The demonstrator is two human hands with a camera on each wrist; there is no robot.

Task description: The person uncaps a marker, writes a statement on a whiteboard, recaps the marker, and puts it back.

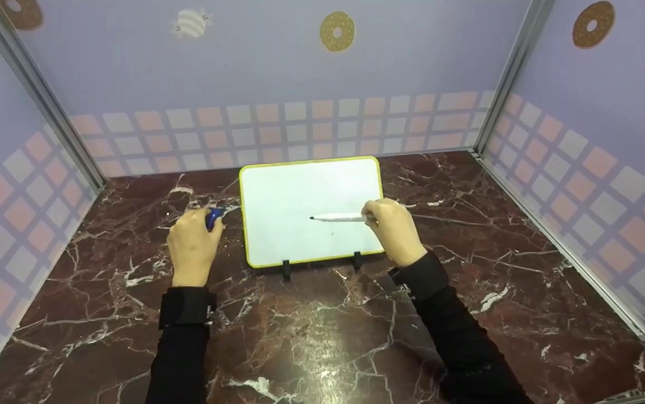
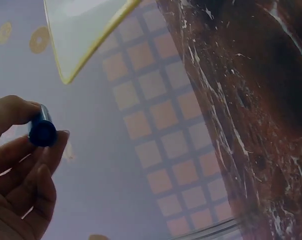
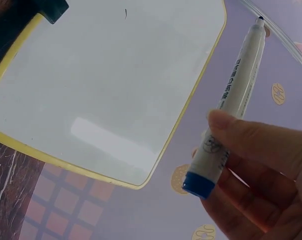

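Observation:
A white marker [image 3: 241, 75] with a blue end is pinched between the thumb and fingers of my right hand [image 1: 395, 227]. Its bare dark tip points left, in front of the whiteboard [image 1: 300, 196] in the head view. My left hand [image 1: 194, 244], left of the board, pinches a blue marker cap [image 2: 42, 131] between thumb and fingers. The yellow-framed whiteboard leans back on two black stand feet [image 1: 286, 270]. One small dark stroke [image 3: 125, 13] shows on its surface in the right wrist view.
Dark red marbled table [image 1: 311, 336] spreads around the board. A lilac back wall [image 1: 266, 67] with pink and white squares stands behind it, and side walls joined by metal posts [image 1: 510, 73] close in left and right.

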